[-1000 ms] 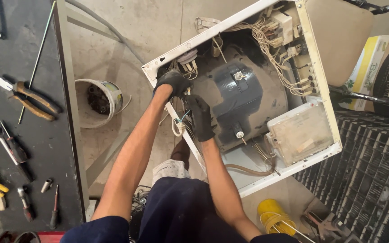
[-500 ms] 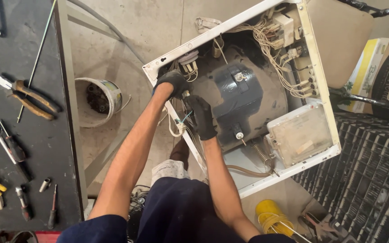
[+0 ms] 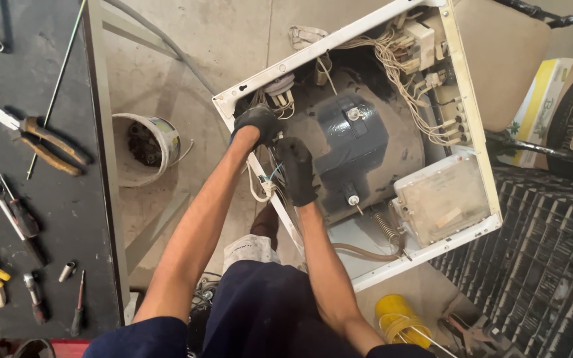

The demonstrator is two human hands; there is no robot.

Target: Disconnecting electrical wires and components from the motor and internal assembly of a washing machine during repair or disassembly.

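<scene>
Head view looks down on one opened white machine casing (image 3: 359,26) with a dark drum (image 3: 353,142) inside. Two gloved hands work at its near edge: the left hand (image 3: 256,124) is closed on the casing rim, the right hand (image 3: 298,169) curls around a bundle of wires (image 3: 268,179). One bucket (image 3: 142,147) stands just left. One pair of pliers (image 3: 44,138) lies on the dark bench (image 3: 67,219).

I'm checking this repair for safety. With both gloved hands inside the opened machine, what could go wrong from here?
1. The left hand and right hand work among thin wires at the white frame; a tug might pull a connector loose.
2. The frame's bare metal edge could scrape the forearms.
3. The bucket stands close by the person's side; an elbow could tip it.
</scene>
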